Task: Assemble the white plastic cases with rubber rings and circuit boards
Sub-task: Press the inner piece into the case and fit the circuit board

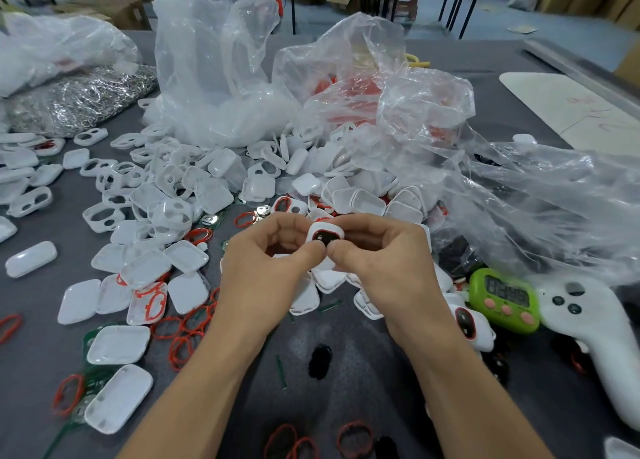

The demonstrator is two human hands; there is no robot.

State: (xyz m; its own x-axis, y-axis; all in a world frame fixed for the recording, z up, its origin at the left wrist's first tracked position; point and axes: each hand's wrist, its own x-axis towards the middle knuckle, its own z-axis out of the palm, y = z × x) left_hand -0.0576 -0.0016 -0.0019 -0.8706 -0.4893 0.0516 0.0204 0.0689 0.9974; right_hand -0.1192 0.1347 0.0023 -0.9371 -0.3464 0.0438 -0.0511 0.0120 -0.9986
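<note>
Both the left hand (273, 250) and right hand (377, 254) pinch one white case (325, 237), thumbs pressing its red rubber ring (317, 234). Uneven thumb pressure could pop that ring out of its groove.

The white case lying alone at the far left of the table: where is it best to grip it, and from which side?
Probably from above, pinching the white case across its narrow width, on its two long sides. It lies flat with a smooth rounded top, and bare table surrounds it, leaving room for fingers.
</note>
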